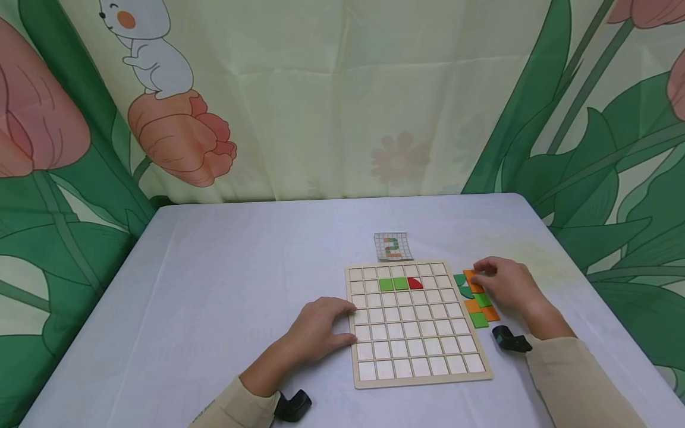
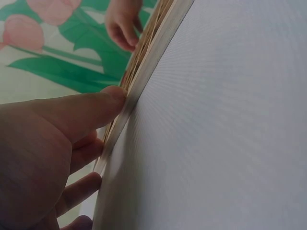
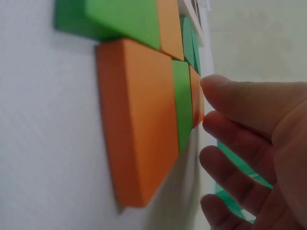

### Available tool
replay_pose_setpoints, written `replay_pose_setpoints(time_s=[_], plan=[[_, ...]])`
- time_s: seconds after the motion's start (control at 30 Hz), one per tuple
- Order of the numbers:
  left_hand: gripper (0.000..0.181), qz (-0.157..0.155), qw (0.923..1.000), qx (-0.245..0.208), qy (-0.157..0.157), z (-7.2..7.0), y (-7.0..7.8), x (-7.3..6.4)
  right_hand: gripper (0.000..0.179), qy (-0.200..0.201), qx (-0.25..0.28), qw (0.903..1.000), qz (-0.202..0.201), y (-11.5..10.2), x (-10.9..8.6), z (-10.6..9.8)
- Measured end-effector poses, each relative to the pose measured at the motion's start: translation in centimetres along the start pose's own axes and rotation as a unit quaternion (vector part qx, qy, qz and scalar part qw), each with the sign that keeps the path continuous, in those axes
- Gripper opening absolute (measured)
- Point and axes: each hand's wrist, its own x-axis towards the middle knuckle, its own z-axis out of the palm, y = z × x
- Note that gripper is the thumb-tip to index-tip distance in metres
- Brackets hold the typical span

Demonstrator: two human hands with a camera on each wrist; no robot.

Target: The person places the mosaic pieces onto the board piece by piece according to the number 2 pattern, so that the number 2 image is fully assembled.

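A wooden grid board (image 1: 423,379) lies flat on the table, with two green square tiles (image 1: 393,284) and a red quarter-round tile (image 1: 414,283) in one upper row. My left hand (image 1: 320,330) rests its thumb and fingertips spread along the board's left edge; the left wrist view shows them against its wooden side. To the right of the board, my right hand (image 1: 508,285) is over a cluster of loose tiles. Its thumb and forefinger are at an orange tile (image 3: 195,96); whether they touch it I cannot tell. A nearer orange tile (image 3: 144,124) lies flat beside green ones.
Behind the board lies a small pattern card (image 1: 393,246) printed with a grid and coloured shapes. Dark green rounded tiles (image 1: 467,292) touch the board's right side. A white cloth covers the table (image 1: 241,267); a printed curtain (image 1: 321,119) hangs behind it.
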Motion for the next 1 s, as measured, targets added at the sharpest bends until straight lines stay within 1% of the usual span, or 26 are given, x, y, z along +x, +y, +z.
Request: replay_pose_setpoints(time_s=[0.17,0.43,1.0], plan=[[0.047,0.002,1.0000,0.006,0.001,0.10,-0.05,-0.02,0.043,-0.005,0.002,1.0000,0.001,-0.31,-0.03,0.14],[0.047,-0.001,1.0000,0.002,-0.001,0.06,-0.01,-0.02,0.041,-0.004,-0.004,1.0000,-0.001,-0.58,0.23,0.17],[0.046,-0.002,1.0000,0.000,0.001,0.03,0.10,0.06,0.041,-0.002,0.003,0.9999,0.014,-0.71,0.72,0.00]])
